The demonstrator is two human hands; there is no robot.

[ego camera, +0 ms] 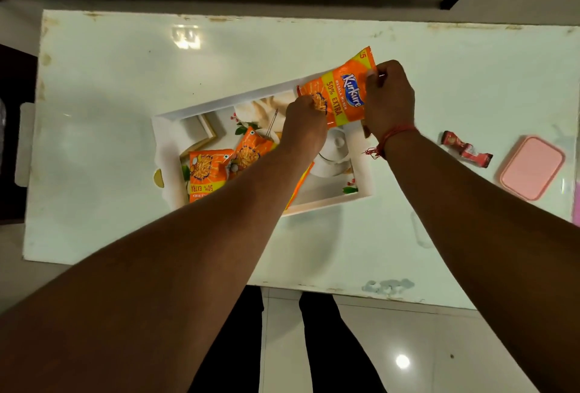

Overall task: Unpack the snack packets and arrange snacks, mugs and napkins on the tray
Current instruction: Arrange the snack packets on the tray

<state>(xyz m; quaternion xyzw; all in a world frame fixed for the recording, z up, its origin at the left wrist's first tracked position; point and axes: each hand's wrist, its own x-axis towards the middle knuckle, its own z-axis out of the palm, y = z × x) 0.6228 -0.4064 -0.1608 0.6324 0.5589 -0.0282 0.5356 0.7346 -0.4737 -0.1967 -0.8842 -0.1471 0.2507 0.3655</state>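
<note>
An orange snack packet (342, 88) is held above the far right corner of the white tray (175, 116). My left hand (303, 129) pinches its lower left edge and my right hand (389, 97) grips its right edge. Two more orange packets (208, 173) lie in the tray beside my left forearm, and a third is partly hidden under that arm. The tray floor carries a printed picture of cups and cloth; I cannot tell whether any real mug or napkin lies there.
The tray sits on a white table (94, 141). To the right lie two small red wrapped snacks (467, 149) and a pink lidded box (532, 166). A dark chair stands at the far side. My legs show below the near table edge.
</note>
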